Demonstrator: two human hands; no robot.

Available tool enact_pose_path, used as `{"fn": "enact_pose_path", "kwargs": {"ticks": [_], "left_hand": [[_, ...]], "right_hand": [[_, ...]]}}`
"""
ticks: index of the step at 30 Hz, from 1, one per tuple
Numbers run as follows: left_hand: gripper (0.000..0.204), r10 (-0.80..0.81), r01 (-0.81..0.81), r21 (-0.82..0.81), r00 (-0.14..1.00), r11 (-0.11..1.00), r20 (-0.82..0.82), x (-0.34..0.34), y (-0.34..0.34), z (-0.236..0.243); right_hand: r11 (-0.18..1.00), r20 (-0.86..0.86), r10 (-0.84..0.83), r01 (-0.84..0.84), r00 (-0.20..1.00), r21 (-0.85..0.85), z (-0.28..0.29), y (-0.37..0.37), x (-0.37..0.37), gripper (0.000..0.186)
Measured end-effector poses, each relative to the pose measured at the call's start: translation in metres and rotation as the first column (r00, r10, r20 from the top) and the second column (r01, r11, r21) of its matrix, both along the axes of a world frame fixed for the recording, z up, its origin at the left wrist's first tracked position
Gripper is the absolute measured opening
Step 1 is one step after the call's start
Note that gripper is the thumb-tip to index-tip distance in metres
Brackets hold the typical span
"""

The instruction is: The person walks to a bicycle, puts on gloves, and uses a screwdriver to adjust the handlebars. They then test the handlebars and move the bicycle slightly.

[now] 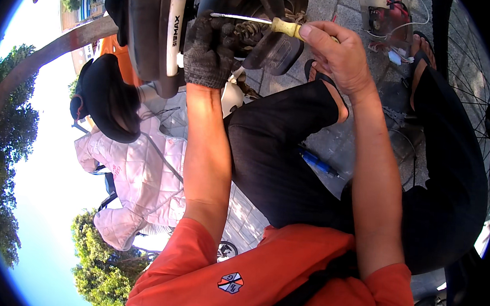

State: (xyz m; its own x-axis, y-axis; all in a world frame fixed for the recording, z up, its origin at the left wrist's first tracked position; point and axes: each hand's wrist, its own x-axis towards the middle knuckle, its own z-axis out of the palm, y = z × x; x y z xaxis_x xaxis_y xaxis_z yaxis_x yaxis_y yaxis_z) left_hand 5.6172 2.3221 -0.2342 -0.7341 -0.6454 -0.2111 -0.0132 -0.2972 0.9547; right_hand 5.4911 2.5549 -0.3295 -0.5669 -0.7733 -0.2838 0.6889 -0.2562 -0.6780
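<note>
My left hand (209, 50) wears a dark knit work glove and presses against the dark underside of a scooter body (151, 29), gripping a part I cannot make out. My right hand (335, 52) is bare and closed around the yellow handle of a screwdriver (286, 26). Its thin metal shaft points left, the tip reaching just above the gloved fingers. A black curved plastic part (273, 51) sits right below the screwdriver. My knees in black trousers (279, 149) are bent under both forearms.
A person in a black cap and pale quilted jacket (143, 169) crouches at the left. A spoked wheel (473, 83) stands at the right edge. A blue pen-like tool (318, 164) lies on the paving, and a red device with wires (390, 19) sits at top right.
</note>
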Motion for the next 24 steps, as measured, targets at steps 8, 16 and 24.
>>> {"fn": "enact_pose_path", "kwargs": {"ticks": [8,16,24], "left_hand": [[0.043,-0.047,0.06,-0.105,0.992,0.993,0.115,0.003,0.008,0.008],[0.032,-0.019,0.242,-0.542,0.923,0.805,0.384,0.003,0.005,0.01],[0.027,0.111,0.357,-0.638,0.812,0.682,0.573,0.0,0.002,0.012]], "right_hand": [[1.0,-0.027,0.021,-0.021,0.999,0.02,0.006,0.007,-0.007,0.037],[0.986,-0.413,0.074,-0.006,0.908,0.164,-0.002,0.012,-0.026,0.04],[0.996,-0.563,0.057,-0.005,0.825,0.093,0.015,0.019,-0.035,0.034]]}}
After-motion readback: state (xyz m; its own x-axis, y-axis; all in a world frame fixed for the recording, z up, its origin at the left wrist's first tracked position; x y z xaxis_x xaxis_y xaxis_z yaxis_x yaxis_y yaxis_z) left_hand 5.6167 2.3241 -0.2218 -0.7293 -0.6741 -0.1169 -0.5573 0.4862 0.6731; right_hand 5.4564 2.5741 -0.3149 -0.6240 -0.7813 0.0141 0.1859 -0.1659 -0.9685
